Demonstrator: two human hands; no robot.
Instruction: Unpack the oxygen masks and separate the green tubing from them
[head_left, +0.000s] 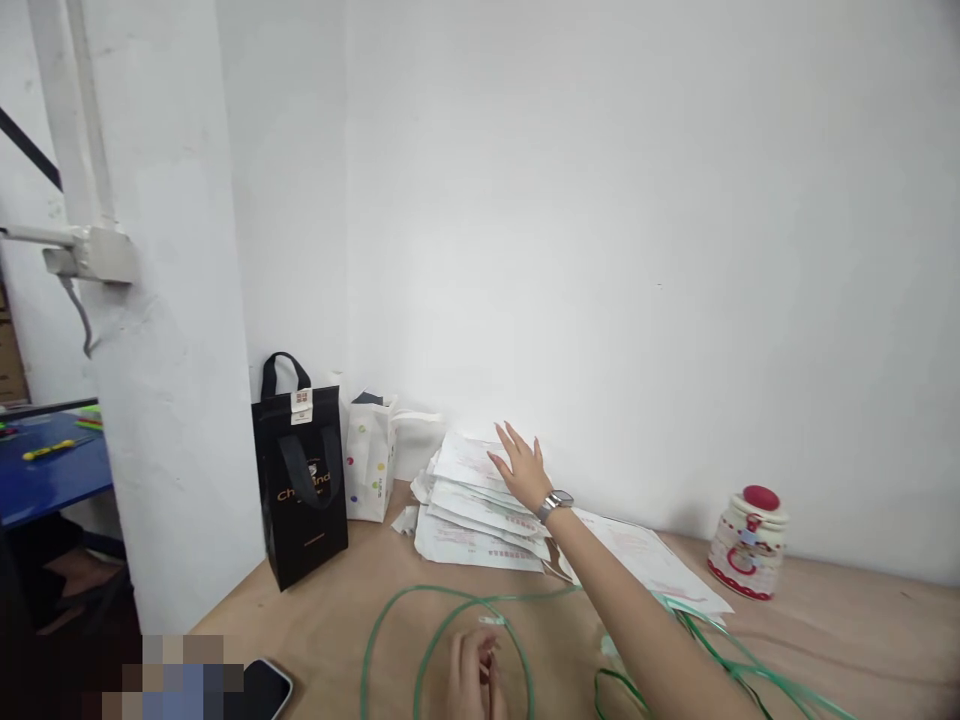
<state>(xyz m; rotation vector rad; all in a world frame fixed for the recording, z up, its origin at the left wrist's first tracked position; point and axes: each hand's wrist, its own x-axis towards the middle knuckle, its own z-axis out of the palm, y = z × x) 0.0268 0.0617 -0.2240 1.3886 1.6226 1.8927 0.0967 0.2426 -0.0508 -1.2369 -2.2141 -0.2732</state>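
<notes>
two hands: the right hand (521,465), grip spread apart, rests on the stack of white paper packets (469,512); the left hand (474,678), grip together, touches looped green plastic tubing (405,596) on the tan wooden surface (330,620).

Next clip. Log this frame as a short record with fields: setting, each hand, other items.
setting: wooden table against a white wall
right hand: open, fingers spread, reaching onto the stack of white packets; watch on the wrist
left hand: low at the frame's bottom edge, inside the loop of green tubing; grip unclear
other items: black gift bag, white dotted bag, red-lidded jar, phone
</notes>
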